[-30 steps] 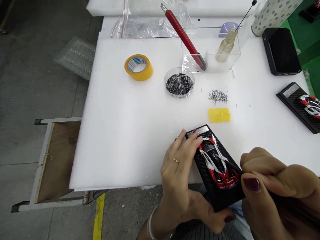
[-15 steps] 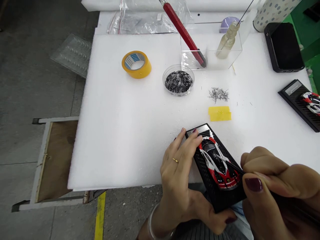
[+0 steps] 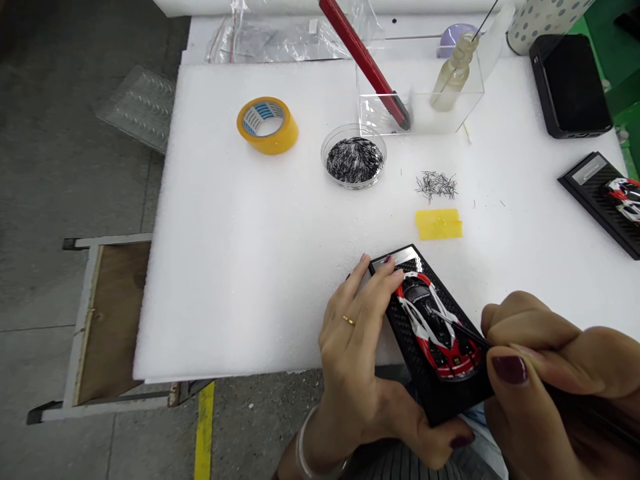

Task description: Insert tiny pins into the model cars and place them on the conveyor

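My left hand (image 3: 357, 353) grips the black display base (image 3: 417, 390) of a model car, fingers over its left edge and thumb at its near end. On the base sits a red, white and black model car (image 3: 440, 327). My right hand (image 3: 555, 360) is closed on slim black tweezers (image 3: 473, 333), most of which the fingers hide. Their fine tip rests at the car's middle; whether it holds anything is too small to tell. Beyond the base lie a yellow tape piece (image 3: 439, 225) and a small heap of thin black pins (image 3: 437, 185).
A round clear dish (image 3: 354, 160) holds many more pins. Behind it, a clear box (image 3: 420, 117) contains a red-handled tool (image 3: 367, 53) and a small bottle (image 3: 453, 77). A yellow tape roll (image 3: 269, 127) stands left; a phone (image 3: 570, 87) and second model car (image 3: 623, 200) are right.
The view has shifted slightly, so the things on the table sit a little higher and further left. My hands, the tweezers and the car keep nearly the same pose.
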A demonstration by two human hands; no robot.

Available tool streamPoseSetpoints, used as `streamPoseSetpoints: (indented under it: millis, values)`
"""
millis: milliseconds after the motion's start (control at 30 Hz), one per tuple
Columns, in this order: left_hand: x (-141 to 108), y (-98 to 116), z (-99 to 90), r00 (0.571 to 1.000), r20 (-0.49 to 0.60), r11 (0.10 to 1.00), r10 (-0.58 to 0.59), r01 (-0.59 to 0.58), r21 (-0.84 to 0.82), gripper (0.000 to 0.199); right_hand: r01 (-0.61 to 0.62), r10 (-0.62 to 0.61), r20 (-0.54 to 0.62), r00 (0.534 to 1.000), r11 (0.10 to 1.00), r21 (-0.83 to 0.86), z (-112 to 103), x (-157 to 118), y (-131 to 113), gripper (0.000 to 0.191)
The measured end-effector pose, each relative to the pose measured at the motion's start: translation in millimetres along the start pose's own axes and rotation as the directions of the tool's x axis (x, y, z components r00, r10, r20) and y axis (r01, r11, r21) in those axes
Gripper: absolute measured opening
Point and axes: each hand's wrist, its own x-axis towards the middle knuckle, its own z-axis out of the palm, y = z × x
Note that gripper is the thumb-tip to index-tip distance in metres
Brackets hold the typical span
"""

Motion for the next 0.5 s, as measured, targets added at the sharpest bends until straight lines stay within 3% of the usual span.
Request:
streamPoseSetpoints:
  millis: [100,233,500]
  values:
    - [0,3,-1.0,1.000,0.000,1.000,-0.013,0.013,-0.012,0.115,-0.022,0.017,-0.071,0.997,0.998,-0.067,3,-2,1,0.026]
    - [3,13,-4.9,0.993,0.039,0.994,-0.112,0.112,0.003,0.109,-0.032,0.014,-0.163,0.987,0.994,-0.104,10,-3,1,0.030]
    - [2,12,-4.0,0.994,0.022,0.994,-0.106,0.106,-0.003,0.109,0.029,-0.035,-0.110,0.993,0.998,-0.055,8,2,0,0.027]
